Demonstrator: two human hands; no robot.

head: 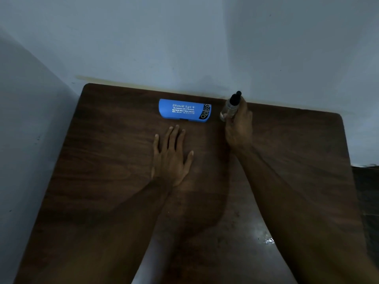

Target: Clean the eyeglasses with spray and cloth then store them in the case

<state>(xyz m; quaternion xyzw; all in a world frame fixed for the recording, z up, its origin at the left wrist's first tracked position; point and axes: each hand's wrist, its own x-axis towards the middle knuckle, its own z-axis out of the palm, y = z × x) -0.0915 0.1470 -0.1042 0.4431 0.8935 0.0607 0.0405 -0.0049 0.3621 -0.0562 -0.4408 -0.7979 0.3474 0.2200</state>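
A blue eyeglass case (182,110) with white lettering lies closed near the far edge of the table. Just to its right, a small clear spray bottle (229,108) with a black cap stands tilted, and my right hand (239,128) is wrapped around it. My left hand (171,155) rests flat on the table, palm down, fingers apart, a little in front of the case and not touching it. No eyeglasses and no cloth are visible.
The dark wooden table (106,160) is pushed against a pale wall (184,48) at the back and another wall on the left. A bright glint (268,240) shows on the near right part of the tabletop. The light is dim.
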